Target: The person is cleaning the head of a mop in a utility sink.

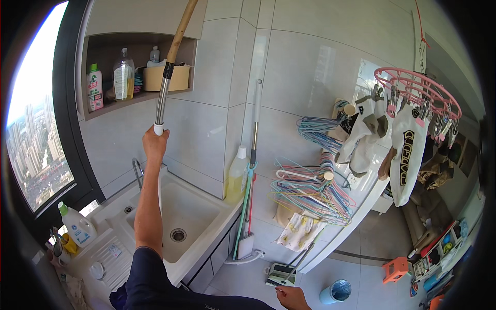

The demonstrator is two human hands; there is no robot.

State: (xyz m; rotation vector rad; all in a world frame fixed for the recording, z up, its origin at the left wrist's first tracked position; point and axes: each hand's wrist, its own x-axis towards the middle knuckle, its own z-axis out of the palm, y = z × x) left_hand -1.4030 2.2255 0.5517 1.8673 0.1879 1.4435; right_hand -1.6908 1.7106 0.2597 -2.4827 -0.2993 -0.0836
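Observation:
My left hand (155,144) is raised over the sink and grips the white lower end of a long pole (163,99). The pole is metal below and wooden above, with black tape at the joint; its top runs out of view. Beneath my left arm lies a white sink basin (190,209) with a round drain. At the lower edge my right hand (292,297) is curled closed with nothing visible in it. A dustpan (279,273) on the floor is nearest to it. A blue waste bin (335,291) stands farther right.
A wall shelf (135,95) holds bottles and a round box. Mop poles (254,143) lean in the corner. Clothes hangers (310,190) bunch on wall pegs. Socks hang from a pink clip dryer (418,87). An orange stool (395,269) stands at right; a detergent bottle (77,224) is on the counter.

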